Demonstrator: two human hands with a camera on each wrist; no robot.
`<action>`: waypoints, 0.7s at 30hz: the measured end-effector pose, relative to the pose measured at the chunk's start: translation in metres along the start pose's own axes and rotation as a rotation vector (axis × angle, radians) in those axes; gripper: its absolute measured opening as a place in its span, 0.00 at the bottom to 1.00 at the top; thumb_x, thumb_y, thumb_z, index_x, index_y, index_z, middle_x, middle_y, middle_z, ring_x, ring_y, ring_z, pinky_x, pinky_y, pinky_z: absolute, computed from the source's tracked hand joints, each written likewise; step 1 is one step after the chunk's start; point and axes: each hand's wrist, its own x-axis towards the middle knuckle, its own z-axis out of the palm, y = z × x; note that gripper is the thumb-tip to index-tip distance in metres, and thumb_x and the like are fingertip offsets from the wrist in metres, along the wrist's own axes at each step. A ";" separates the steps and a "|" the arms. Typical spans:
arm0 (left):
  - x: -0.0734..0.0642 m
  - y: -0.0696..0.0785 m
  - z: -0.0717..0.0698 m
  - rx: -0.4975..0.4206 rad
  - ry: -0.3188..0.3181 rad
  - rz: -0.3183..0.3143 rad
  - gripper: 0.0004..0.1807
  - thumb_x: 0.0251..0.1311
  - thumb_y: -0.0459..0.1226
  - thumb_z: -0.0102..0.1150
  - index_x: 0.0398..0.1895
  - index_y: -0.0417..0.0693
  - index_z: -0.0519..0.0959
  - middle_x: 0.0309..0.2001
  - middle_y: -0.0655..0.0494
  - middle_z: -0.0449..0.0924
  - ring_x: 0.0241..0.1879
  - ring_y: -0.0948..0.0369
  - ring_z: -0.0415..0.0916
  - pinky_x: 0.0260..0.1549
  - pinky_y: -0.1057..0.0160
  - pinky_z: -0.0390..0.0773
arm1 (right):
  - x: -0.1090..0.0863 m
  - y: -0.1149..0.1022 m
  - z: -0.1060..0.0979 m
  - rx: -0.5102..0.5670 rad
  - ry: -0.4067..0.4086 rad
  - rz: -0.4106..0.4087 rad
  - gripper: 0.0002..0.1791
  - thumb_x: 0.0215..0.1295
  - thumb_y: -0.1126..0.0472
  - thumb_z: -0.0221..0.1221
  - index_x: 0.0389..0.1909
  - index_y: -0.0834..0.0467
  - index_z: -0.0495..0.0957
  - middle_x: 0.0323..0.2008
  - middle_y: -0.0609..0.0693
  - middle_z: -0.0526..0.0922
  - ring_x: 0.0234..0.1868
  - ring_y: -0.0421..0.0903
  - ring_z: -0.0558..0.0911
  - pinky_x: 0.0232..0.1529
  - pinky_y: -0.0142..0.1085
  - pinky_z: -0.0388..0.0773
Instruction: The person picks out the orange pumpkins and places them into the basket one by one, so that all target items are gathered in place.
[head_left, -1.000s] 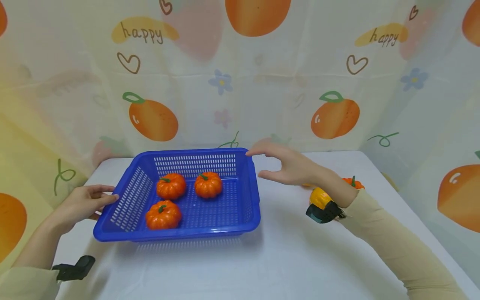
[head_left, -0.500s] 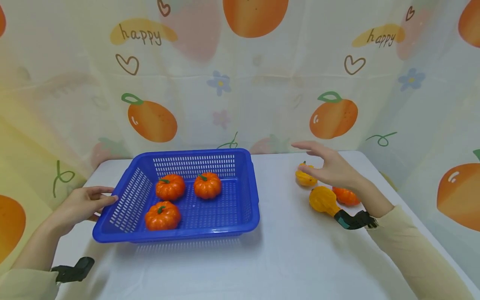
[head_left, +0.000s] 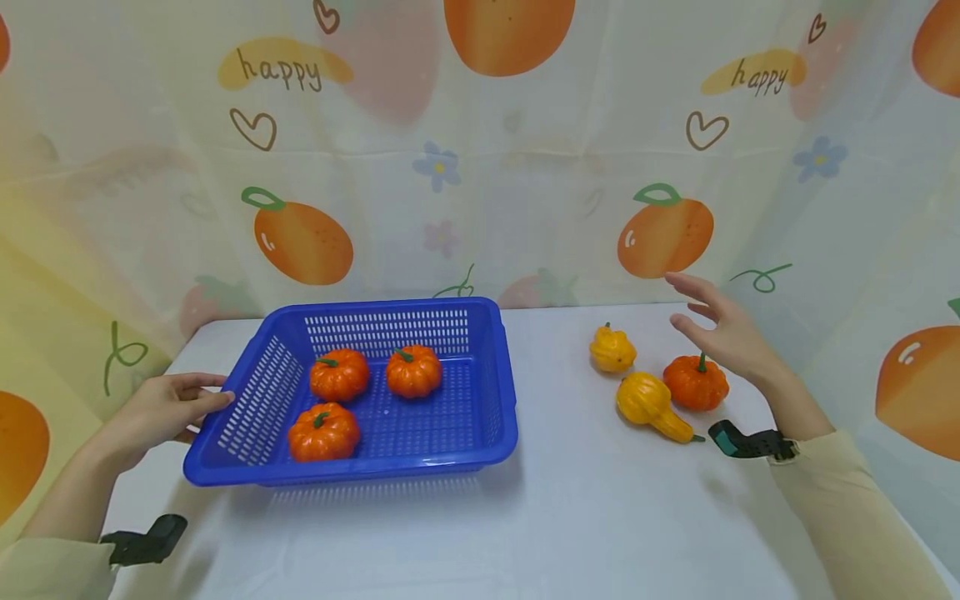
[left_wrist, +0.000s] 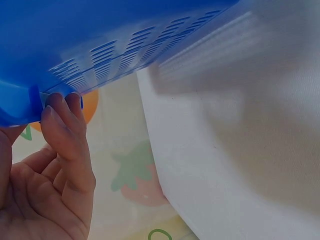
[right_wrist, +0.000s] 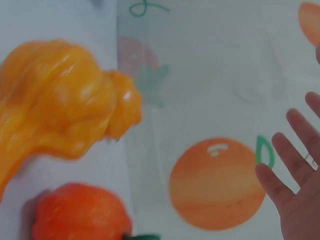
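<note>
My left hand (head_left: 161, 412) pinches the left rim of a blue plastic basket (head_left: 427, 463), thumb on top and fingers underneath; the left wrist view shows those fingers (left_wrist: 67, 135) under the rim. Inside the basket lie three small orange pumpkins, one at the back left (head_left: 339, 375), one farther right (head_left: 414, 372) and one in front (head_left: 324, 432). My right hand (head_left: 731, 333) is in the air with fingers spread and holds nothing. Just below and left of it sits another orange pumpkin (head_left: 696, 383), beside a yellow long-necked gourd (head_left: 647, 402) and a small knobbly yellow gourd (head_left: 612, 350).
A white-covered table (head_left: 570, 508) bears everything. Behind and at both sides hangs a curtain (head_left: 525, 200) printed with fruit. Each wrist has a black camera mount, the left one (head_left: 150, 540) near the front left, the right one (head_left: 750, 442) by the gourd's stem.
My right hand has moved right, from beside the basket's right rim to over the loose orange pumpkin, uncovering both yellow gourds. My left hand and the basket have stayed in place.
</note>
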 end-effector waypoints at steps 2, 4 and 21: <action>0.000 0.000 0.000 -0.002 -0.001 0.001 0.37 0.64 0.49 0.50 0.61 0.25 0.58 0.37 0.46 0.81 0.33 0.57 0.79 0.29 0.62 0.81 | -0.004 0.008 -0.001 -0.006 0.011 0.023 0.32 0.65 0.61 0.54 0.69 0.53 0.55 0.67 0.57 0.59 0.64 0.59 0.61 0.57 0.61 0.61; 0.000 0.000 0.000 -0.003 -0.001 0.000 0.37 0.64 0.49 0.50 0.61 0.25 0.58 0.37 0.46 0.81 0.32 0.57 0.79 0.29 0.62 0.81 | -0.008 0.016 -0.002 -0.007 0.014 0.044 0.32 0.66 0.61 0.53 0.69 0.55 0.53 0.67 0.60 0.58 0.63 0.62 0.60 0.56 0.63 0.61; 0.001 -0.001 0.000 -0.016 -0.003 0.009 0.36 0.64 0.49 0.49 0.61 0.25 0.58 0.37 0.46 0.81 0.33 0.57 0.79 0.29 0.62 0.81 | -0.038 0.069 -0.006 -0.024 -0.016 0.239 0.37 0.68 0.52 0.49 0.72 0.56 0.44 0.69 0.66 0.50 0.63 0.69 0.55 0.54 0.67 0.58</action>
